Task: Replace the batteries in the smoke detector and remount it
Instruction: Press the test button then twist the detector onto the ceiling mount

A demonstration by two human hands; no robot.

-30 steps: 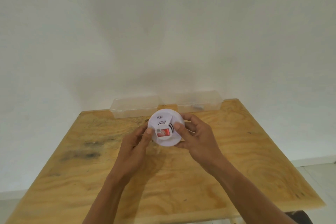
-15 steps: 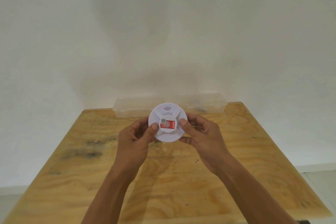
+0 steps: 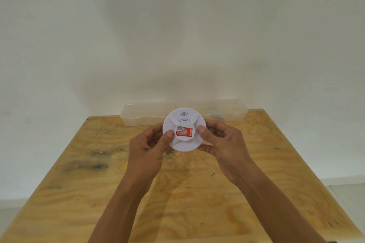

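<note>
A round white smoke detector (image 3: 184,144) with a red label at its centre is held up over the table, its face turned towards me. My left hand (image 3: 147,149) grips its left edge, thumb on the front. My right hand (image 3: 223,144) grips its right edge, thumb pressed beside the label. No batteries are visible.
A wooden table (image 3: 98,193) with dark stains on its left side stretches below my arms. A long clear plastic box (image 3: 142,114) lies along the table's far edge against the white wall. Pale floor shows at the right.
Both hands have lifted the detector slightly and turned it from tilted to squarely facing me. The grip on both edges is unchanged.
</note>
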